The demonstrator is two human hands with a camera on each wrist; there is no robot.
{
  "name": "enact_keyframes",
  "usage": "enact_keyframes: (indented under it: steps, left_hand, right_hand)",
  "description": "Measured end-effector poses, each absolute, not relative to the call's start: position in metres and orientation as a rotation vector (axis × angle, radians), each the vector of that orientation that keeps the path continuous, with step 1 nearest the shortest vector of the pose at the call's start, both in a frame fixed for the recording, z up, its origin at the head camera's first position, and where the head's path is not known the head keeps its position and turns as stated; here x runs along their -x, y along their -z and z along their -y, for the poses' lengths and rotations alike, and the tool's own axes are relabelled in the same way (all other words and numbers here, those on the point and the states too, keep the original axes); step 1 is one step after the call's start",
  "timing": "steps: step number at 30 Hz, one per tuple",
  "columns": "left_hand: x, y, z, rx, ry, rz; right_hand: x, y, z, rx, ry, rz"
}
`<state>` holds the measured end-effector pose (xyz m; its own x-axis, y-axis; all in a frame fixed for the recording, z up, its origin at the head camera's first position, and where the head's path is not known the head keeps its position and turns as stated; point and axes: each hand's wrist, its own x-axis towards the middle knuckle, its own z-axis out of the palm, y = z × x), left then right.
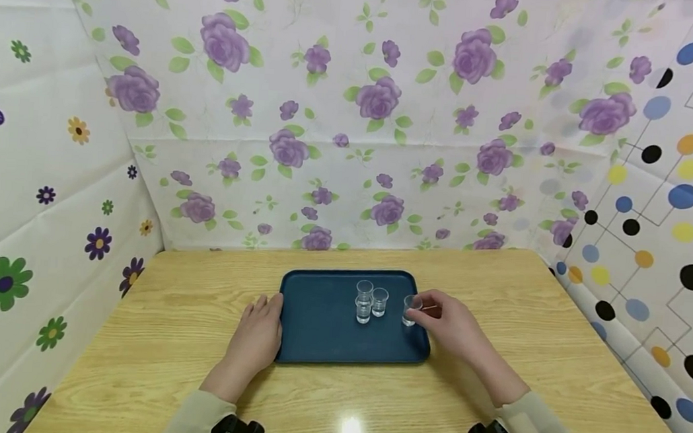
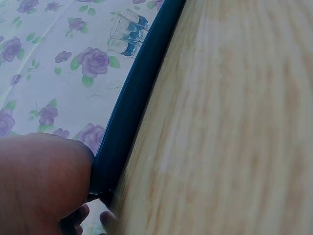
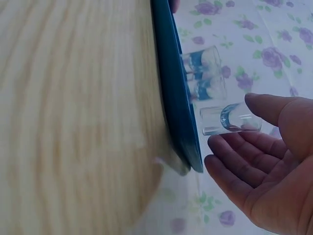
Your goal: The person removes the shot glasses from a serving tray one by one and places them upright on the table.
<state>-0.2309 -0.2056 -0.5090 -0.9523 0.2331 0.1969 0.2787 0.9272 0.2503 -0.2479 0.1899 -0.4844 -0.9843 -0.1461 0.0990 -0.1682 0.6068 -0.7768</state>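
Observation:
A dark blue tray lies on the wooden table. My left hand rests along the tray's left edge, fingers pointing forward; in the left wrist view the thumb side is against the rim. Over the tray's right side, my right hand pinches a clear shot glass between thumb and fingers. That glass has its base close to the tray in the right wrist view. Near the tray's middle, one shot glass carries another glass on top. A single shot glass stands just right of them.
The light wooden table extends around the tray. Behind it hangs a purple-flowered cloth. Patterned cloths also cover the left side and the right side.

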Motion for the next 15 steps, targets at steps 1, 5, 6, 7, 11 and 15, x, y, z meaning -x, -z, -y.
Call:
enact_keyframes:
  steps: [1,5,6,7,11,15]
  left_hand:
    - [0.231,0.509,0.205,0.393,0.412,2.92]
    - [0.232,0.509,0.205,0.391,0.405,2.916]
    - [0.233,0.508,0.205,0.387,0.406,2.919]
    - [0.233,0.507,0.205,0.382,0.408,2.923]
    - [0.232,0.507,0.204,0.362,0.411,2.93]
    - [0.231,0.507,0.204,0.36,0.403,2.934]
  right_hand:
    - [0.248,0.483,-0.193,-0.273,-1.345,2.787]
    - [0.25,0.479,-0.203,-0.236,-1.274,2.757]
    - [0.251,0.479,-0.205,-0.225,-1.256,2.752]
    - [0.252,0.478,-0.207,-0.214,-1.243,2.747]
    - [0.256,0.477,-0.217,-0.179,-1.208,2.748]
    - [0.263,0.479,-0.229,-0.152,-1.162,2.768]
